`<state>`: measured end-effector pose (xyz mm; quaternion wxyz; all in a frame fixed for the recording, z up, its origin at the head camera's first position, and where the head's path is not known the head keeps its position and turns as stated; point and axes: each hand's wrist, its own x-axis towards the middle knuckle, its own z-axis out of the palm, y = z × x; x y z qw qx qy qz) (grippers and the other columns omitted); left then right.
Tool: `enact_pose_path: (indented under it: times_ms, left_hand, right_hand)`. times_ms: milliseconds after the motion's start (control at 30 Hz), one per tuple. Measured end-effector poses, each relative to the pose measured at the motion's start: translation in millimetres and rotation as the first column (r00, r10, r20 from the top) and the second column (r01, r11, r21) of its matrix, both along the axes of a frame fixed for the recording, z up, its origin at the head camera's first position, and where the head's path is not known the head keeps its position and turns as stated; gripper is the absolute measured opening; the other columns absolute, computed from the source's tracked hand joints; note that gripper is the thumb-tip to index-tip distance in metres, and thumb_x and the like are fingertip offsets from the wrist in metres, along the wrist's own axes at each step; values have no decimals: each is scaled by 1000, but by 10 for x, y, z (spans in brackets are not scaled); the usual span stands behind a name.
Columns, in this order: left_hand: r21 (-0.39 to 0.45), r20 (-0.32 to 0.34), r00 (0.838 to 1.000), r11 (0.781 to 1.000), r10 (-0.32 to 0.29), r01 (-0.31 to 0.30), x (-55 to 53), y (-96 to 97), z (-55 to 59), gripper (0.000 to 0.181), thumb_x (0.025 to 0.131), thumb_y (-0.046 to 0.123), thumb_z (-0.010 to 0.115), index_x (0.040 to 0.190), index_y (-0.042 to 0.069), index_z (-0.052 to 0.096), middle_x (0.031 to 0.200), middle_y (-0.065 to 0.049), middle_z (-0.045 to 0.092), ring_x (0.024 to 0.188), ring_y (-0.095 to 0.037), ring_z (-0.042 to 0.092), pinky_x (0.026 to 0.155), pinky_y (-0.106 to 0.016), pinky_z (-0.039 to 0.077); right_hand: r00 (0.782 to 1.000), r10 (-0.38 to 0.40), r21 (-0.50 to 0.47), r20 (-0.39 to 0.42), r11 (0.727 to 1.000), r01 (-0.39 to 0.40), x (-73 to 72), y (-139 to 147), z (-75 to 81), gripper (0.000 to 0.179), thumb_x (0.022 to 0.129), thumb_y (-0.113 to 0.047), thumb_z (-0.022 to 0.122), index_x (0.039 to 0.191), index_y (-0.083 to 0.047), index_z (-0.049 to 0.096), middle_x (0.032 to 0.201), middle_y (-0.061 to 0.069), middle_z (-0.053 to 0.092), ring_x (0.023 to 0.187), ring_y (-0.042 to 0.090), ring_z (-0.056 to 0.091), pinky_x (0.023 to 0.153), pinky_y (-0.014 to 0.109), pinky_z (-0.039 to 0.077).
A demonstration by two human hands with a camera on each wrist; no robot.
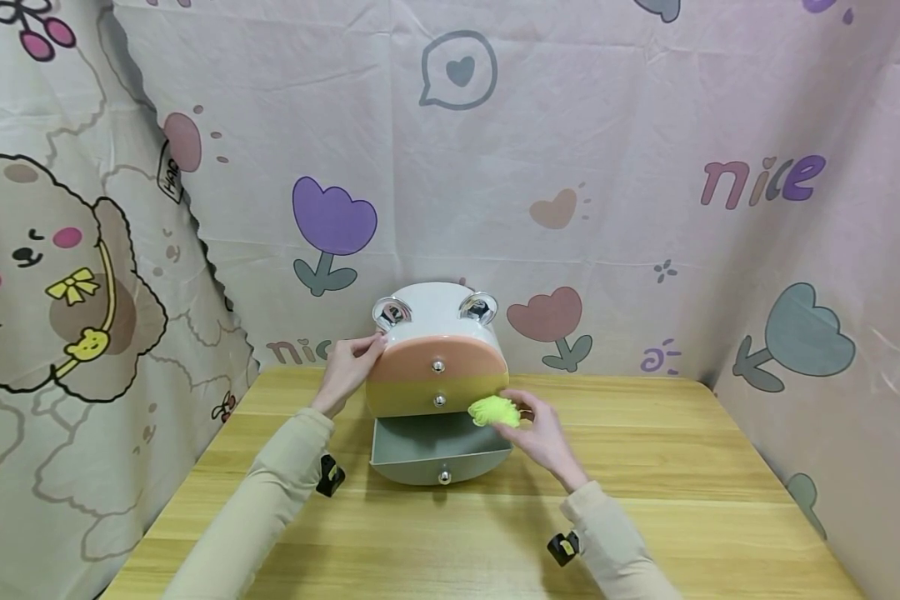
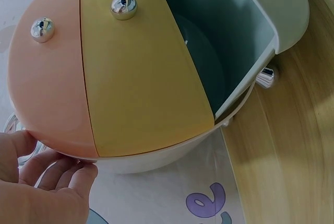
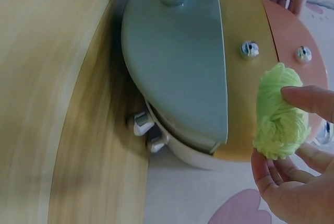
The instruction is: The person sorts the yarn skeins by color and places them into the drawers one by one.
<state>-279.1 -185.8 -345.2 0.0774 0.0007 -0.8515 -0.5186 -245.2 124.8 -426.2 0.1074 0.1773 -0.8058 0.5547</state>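
Note:
A small rounded drawer cabinet stands on the table, white with an orange top drawer, a yellow middle drawer and a grey-green bottom drawer. The bottom drawer is pulled out, and its visible inside looks bare. My left hand holds the cabinet's upper left edge, thumb and fingers at the rim of the orange front. Between thumb and fingers, my right hand pinches a bright yellow-green ball of yarn, held just above the right side of the pulled-out drawer.
Round silver knobs stick out from the drawer fronts, and shiny silver-rimmed eyes top the cabinet. Short silver feet support it below. Behind the wooden table hangs a printed cloth.

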Motion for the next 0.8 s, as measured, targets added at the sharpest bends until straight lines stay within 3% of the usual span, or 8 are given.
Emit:
enact_pose_path:
  times_ms: [133, 367, 500, 733, 800]
  left_hand:
    - [-2, -4, 1000, 1000, 1, -1, -3, 4, -1, 49, 104, 33, 53, 143, 3, 53, 151, -19, 50, 142, -36, 48, 116, -48, 42]
    - [-2, -12, 1000, 1000, 8, -8, 5, 7, 6, 49, 104, 34, 54, 142, 3, 55, 150, -18, 51, 142, -36, 47, 117, -48, 42]
    - [-4, -8, 1000, 1000, 5, -5, 10, 9, 13, 49, 104, 34, 54, 142, 3, 55, 150, -18, 50, 143, -37, 46, 117, -49, 41]
    - [-2, -4, 1000, 1000, 5, -5, 2, 4, 3, 48, 104, 33, 54, 142, 4, 54, 151, -18, 50, 142, -36, 47, 117, -48, 42]
    - [0, -3, 1000, 1000, 5, -5, 2, 3, 1, 48, 104, 33, 54, 142, 4, 55, 151, -17, 50, 142, -36, 47, 116, -48, 42]
  right_hand:
    - [1000, 20, -17, -1, 1000, -20, -8, -48, -7, 49, 79, 2, 80, 124, 6, 64, 119, 23, 69, 105, 32, 64, 93, 29, 57]
    - [999, 33, -47, 7, 998, -33, -12, -59, -7, 47, 80, 3, 79, 124, 6, 64, 121, 24, 68, 111, 40, 61, 102, 48, 53]
    - [1000, 27, -32, 8, 999, -26, -16, -38, -22, 47, 80, 2, 79, 124, 4, 64, 122, 22, 68, 108, 28, 62, 102, 47, 53]
    - [999, 30, -23, 13, 999, -30, 15, -27, -57, 46, 81, 0, 80, 124, 4, 64, 119, 22, 69, 107, 36, 61, 99, 42, 55]
    - [1000, 19, -27, -1, 999, -19, 37, -34, -63, 44, 80, 1, 80, 121, 4, 65, 113, 21, 69, 102, 33, 62, 93, 38, 58]
